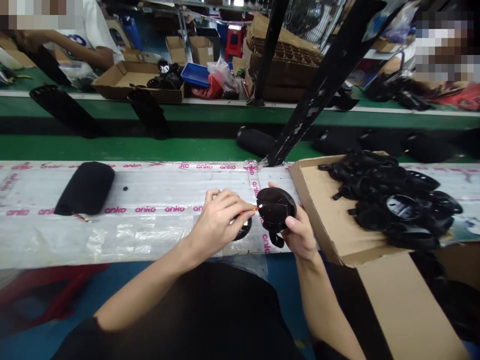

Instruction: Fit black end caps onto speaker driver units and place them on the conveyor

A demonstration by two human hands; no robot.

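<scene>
My right hand (300,232) grips a round black plastic cap (276,210) with a small strap tab hanging from its lower side, its hollow side turned toward my left hand. The fingertips of my left hand (221,215) pinch a thin red and yellow wire (250,211) with a small white connector (260,206) at the cap's edge. Whether the connector touches the cap I cannot tell. Below my left fingers another round black part with a shiny face (243,229) is partly hidden. A black fabric-covered cylinder (88,187) lies farther left on the bench, wires showing at its lower end.
At right, an open cardboard box (313,210) holds several black caps (397,185). A slanted black metal post (311,100) rises behind my hands. Beyond the bench runs a green conveyor (187,145) with several black cylinders (257,141). People sit across the line.
</scene>
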